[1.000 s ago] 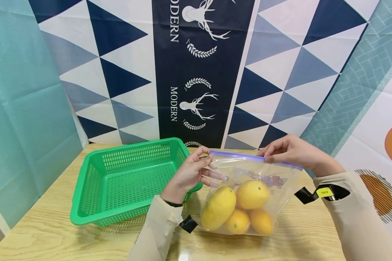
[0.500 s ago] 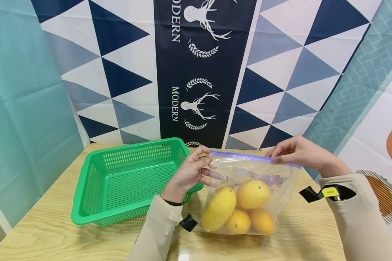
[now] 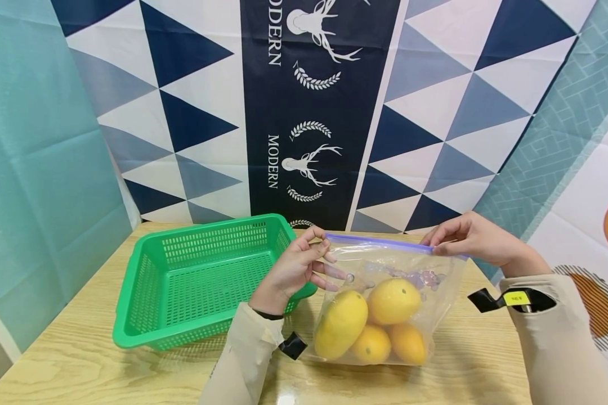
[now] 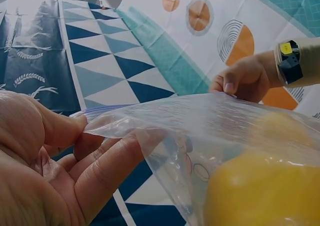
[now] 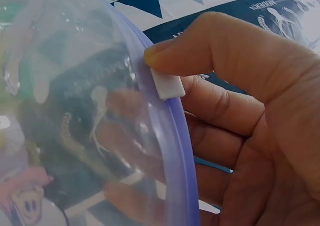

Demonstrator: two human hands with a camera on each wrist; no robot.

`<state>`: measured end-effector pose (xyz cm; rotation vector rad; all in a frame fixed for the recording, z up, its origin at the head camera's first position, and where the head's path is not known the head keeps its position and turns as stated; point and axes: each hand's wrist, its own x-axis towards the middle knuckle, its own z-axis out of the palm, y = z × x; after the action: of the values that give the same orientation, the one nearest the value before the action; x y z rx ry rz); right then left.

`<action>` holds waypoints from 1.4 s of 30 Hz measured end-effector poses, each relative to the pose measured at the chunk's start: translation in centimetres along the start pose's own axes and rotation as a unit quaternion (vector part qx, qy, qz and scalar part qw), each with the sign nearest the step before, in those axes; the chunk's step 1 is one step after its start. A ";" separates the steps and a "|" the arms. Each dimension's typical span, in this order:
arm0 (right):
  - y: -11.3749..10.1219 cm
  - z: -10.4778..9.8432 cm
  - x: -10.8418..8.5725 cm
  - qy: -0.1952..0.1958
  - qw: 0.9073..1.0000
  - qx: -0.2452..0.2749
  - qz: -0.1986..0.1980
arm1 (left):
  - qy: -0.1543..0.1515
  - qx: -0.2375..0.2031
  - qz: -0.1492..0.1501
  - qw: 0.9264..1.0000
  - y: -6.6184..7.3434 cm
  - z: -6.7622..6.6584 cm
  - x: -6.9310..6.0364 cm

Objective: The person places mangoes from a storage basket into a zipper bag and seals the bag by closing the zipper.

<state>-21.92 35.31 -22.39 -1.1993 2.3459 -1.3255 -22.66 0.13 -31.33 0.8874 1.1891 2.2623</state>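
A clear zip bag (image 3: pixel 446 304) with a purple seal strip stands on the table, holding several yellow-orange fruits. One is a long mango-like fruit (image 3: pixel 340 325); the rounder ones (image 3: pixel 394 301) look like oranges or lemons. My left hand (image 3: pixel 299 267) pinches the bag's upper left corner between thumb and forefinger, its other fingers spread behind the film. At the seal's right part, my right hand (image 3: pixel 476 242) pinches a white slider (image 5: pixel 169 84) between thumb and forefinger. In the left wrist view, a yellow fruit (image 4: pixel 265 188) shows through the film.
A green plastic basket (image 3: pixel 147 332) with perforated walls stands left of the bag on the wooden table (image 3: pixel 81 315). Behind the table hangs a patterned cloth (image 3: pixel 197 129). A black strap mount (image 3: pixel 517 299) sits on the right sleeve.
My right hand has slid rightward along the purple seal with the slider, toward the bag's right corner. The left hand keeps its pinch on the left corner, and the fruits stay in the bag.
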 end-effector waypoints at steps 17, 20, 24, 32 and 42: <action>1.5 -0.8 -1.5 0.000 0.999 0.012 -0.042 | -0.010 0.015 0.003 1.000 0.3 -0.2 -0.1; 1.7 -1.0 -1.7 -0.002 0.999 0.024 -0.047 | -0.010 0.017 0.004 1.000 0.3 -0.2 0.0; 1.9 -1.1 -2.0 0.004 0.999 0.020 -0.049 | -0.012 0.018 0.005 1.000 0.4 -0.2 -0.1; 2.4 -1.3 -2.9 0.012 0.998 0.028 -0.051 | -0.017 0.021 0.010 1.000 0.4 -0.4 -0.3; 3.3 -1.6 -4.0 0.037 0.997 0.028 -0.059 | -0.016 0.027 0.003 0.999 0.5 -0.5 -0.2</action>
<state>-22.00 40.15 -24.89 -1.3123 2.3025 -1.4889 -22.89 -0.56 -31.23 0.9457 1.2411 2.2213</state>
